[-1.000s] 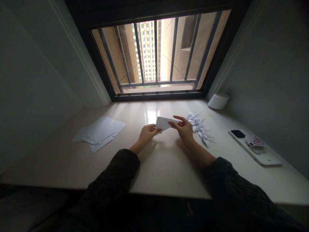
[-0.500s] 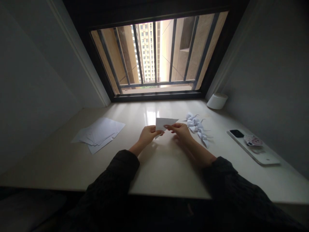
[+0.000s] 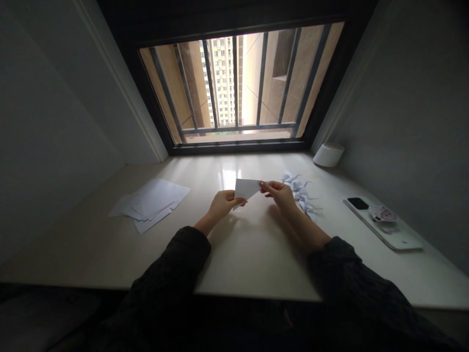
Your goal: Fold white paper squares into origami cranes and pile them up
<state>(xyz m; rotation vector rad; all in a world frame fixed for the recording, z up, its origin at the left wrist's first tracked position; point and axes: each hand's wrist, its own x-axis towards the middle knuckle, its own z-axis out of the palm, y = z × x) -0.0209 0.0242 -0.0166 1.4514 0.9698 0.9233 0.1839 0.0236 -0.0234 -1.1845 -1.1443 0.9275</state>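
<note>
A white sheet of paper folded into a triangle (image 3: 246, 188) is held up over the middle of the sill. My left hand (image 3: 226, 202) pinches its left side, thumb on the face toward me. At the right corner, my right hand (image 3: 275, 190) grips the paper between thumb and fingers. Just beyond my right hand lie several folded white paper cranes (image 3: 298, 188) in a row, partly hidden by that hand and wrist.
A loose pile of white paper sheets (image 3: 154, 200) lies on the left of the pale sill (image 3: 252, 274). On the right are a white phone (image 3: 395, 234) with a round grip and a white cylindrical object (image 3: 329, 154) by the wall. A barred window (image 3: 238, 88) stands behind.
My right hand has slid right and slightly up, from the middle of the folded paper to its right corner. My left hand stays nearly in place.
</note>
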